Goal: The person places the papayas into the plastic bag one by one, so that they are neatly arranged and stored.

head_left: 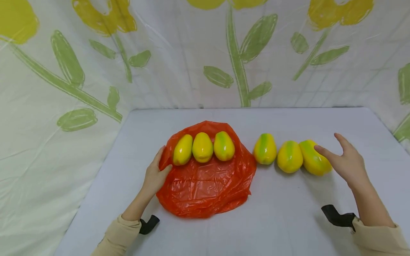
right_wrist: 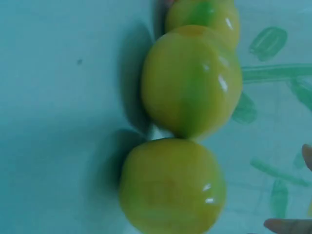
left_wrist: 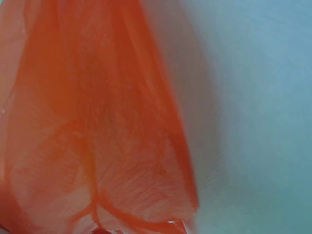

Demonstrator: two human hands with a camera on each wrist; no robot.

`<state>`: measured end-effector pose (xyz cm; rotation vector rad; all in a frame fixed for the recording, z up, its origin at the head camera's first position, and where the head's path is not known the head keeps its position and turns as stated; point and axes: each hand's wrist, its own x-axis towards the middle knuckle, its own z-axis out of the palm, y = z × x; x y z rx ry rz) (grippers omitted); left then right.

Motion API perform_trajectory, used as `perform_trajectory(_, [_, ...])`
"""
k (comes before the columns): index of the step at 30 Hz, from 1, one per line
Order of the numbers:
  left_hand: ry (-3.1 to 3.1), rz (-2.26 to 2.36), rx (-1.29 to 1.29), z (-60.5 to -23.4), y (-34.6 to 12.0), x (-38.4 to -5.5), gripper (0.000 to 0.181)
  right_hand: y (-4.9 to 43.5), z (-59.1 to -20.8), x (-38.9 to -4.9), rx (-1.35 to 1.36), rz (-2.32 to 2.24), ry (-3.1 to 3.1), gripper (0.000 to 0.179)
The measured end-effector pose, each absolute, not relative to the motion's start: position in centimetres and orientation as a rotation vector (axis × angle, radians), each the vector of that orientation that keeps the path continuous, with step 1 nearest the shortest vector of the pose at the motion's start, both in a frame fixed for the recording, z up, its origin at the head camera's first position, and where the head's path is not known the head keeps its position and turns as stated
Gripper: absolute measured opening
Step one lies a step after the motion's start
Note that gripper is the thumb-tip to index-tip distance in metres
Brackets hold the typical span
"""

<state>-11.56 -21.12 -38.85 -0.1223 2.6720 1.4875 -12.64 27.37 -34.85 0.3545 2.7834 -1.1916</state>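
Widely parted: right hand [head_left: 350, 164] beside a loose fruit [head_left: 315, 160]

Its thumb and forefinger stand well apart. The left hand [head_left: 157, 176] touches the red plastic [head_left: 205, 185] at its left edge (whether it grips, I cannot tell). Three yellow fruits [head_left: 202, 147] lie on the plastic; two more fruits [head_left: 289, 157] sit between it and the loose one, on the white table [head_left: 272, 209].

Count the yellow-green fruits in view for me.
6. On the red bag: left fruit, middle fruit, right fruit. On the table to its right: fourth fruit, fifth fruit, sixth fruit. Bag folds may hide more.
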Motion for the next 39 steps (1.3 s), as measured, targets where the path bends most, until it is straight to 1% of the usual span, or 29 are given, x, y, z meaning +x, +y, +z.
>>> perform_trajectory(6, [2.665,1.503,-0.114,-38.7,-21.0,-11.6,0.065,29.3,-36.5,-12.5,0.353,-1.104,2.751,0.09])
perform_trajectory(12, [2.663,1.502,-0.115,-38.8,-21.1,-11.5,0.066,29.5,-37.4,-13.0,0.287,-1.088,2.667,0.092])
perform_trajectory(22, [2.698,1.476,-0.096,-39.2,-21.2,-11.5,0.066,29.1,-38.2,-13.8,0.259,-1.054,2.584,0.092])
perform_trajectory(32, [2.69,1.467,-0.126,-39.1,-21.2,-11.5,0.066,29.2,-38.5,-13.9,0.246,-1.049,2.552,0.093])
perform_trajectory(39, [2.691,1.469,-0.113,-39.0,-21.2,-11.5,0.066,29.9,-38.6,-13.8,0.277,-1.015,2.532,0.098])
